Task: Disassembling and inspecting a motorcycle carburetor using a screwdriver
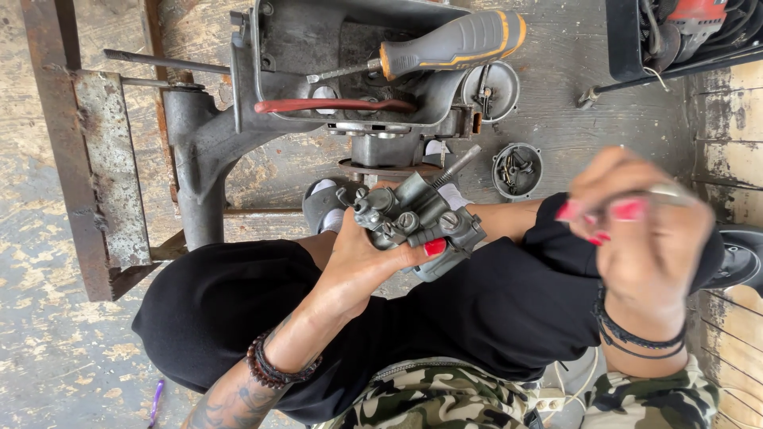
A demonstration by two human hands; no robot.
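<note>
My left hand [367, 258] grips a grey metal carburettor [417, 216] with several screws and fittings, held over my lap in black trousers. My right hand [642, 226], blurred and raised at the right, is closed around a thin silvery tool [674, 191] whose kind I cannot make out. Both hands have red-painted nails and wear bead or cord bracelets at the wrist. The right hand is well apart from the carburettor.
A metal tray [270, 48] ahead holds a grey-and-orange screwdriver [445, 44] and a red-handled tool [334, 105]. Two round metal cups [517, 169] with small parts lie on the wooden floor. A rusty steel frame [95, 175] stands left; a black bin [675, 32] is top right.
</note>
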